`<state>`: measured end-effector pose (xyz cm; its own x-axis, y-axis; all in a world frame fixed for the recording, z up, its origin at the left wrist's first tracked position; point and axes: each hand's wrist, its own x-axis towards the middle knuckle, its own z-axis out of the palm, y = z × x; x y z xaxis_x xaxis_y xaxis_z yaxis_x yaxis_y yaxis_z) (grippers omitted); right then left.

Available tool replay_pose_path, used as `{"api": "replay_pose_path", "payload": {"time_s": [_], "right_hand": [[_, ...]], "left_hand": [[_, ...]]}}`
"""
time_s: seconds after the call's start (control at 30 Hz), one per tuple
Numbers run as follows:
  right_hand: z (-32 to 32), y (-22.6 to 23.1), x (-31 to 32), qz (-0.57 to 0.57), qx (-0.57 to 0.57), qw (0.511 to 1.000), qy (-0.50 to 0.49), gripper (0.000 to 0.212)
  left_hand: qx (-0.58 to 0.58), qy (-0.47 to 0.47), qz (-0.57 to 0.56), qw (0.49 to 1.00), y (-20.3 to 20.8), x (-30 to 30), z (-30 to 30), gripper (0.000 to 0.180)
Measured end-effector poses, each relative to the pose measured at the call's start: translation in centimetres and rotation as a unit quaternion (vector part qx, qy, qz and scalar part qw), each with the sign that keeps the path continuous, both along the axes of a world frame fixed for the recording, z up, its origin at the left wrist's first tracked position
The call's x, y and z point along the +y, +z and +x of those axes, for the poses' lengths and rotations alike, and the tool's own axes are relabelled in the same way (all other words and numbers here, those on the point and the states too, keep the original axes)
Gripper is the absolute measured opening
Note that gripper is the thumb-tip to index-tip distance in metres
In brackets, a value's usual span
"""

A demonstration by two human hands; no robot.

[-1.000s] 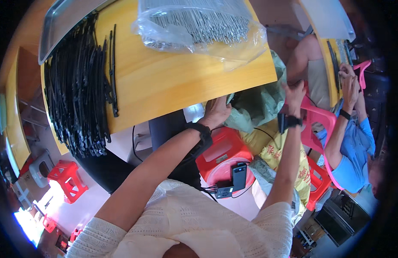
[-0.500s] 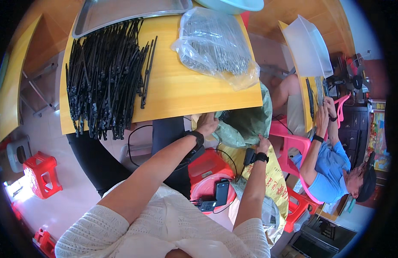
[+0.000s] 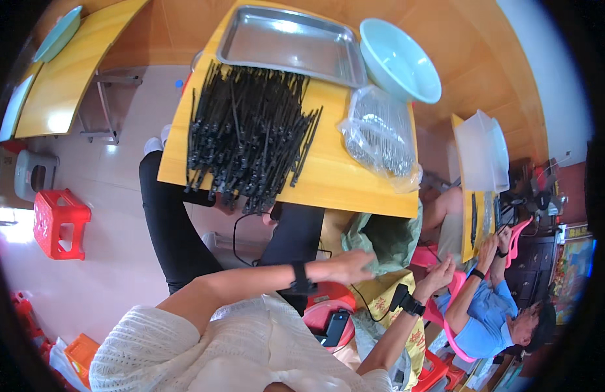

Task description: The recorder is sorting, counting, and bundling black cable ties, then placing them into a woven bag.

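Observation:
My left hand (image 3: 352, 266), smeared by motion, is in front of the mouth of a green woven sack (image 3: 375, 247); whether it touches the sack I cannot tell. My right hand (image 3: 437, 277) is raised to the right of that sack, apart from its rim. Its fingers are drawn together, and anything between them is too small to make out. Below the hands is a yellow sack (image 3: 417, 334) with red print. On the yellow table (image 3: 341, 189) lies a wide pile of black cable-tie-like strips (image 3: 247, 130), beside a clear plastic bag (image 3: 381, 134) of thin metallic pieces.
A metal tray (image 3: 292, 46) and a pale blue basin (image 3: 400, 60) stand at the table's far side. A red stool (image 3: 62, 223) is on the left floor. A co-worker (image 3: 488, 320) in blue sits at another table on the right. A black device (image 3: 335, 328) rests on something red.
Both hands have come away from the green sack's rim: the left swung right and nearer me, the right moved right. The view shifted, bringing more of the tray and basin into sight.

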<state>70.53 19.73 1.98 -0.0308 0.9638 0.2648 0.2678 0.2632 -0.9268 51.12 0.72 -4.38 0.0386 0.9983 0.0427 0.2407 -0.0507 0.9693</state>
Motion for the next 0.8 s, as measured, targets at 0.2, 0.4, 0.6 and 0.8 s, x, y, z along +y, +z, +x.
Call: {"api": "replay_pose_path", "payload": {"time_s": [0.2,0.4,0.6,0.8], "right_hand": [[-11.5,8.7,-8.4,0.134,0.018,0.977,0.164,0.023],[-13.9,16.0,-14.8,0.269,-0.007,0.925,0.269,0.021],[-13.6,22.1,-21.3,0.315,0.033,0.859,0.402,0.017],[-13.9,25.1,-27.6,0.419,0.023,0.709,0.567,0.009]], "left_hand": [[-0.163,-0.197,0.115,0.960,13.7,-12.6,-6.8,0.055],[-0.180,-0.119,0.408,0.887,21.6,-26.8,-14.5,0.047],[-0.207,-0.196,0.442,0.850,26.9,-37.3,-16.8,0.018],[0.151,0.069,0.426,0.890,30.1,-34.2,-12.6,0.013]]}}
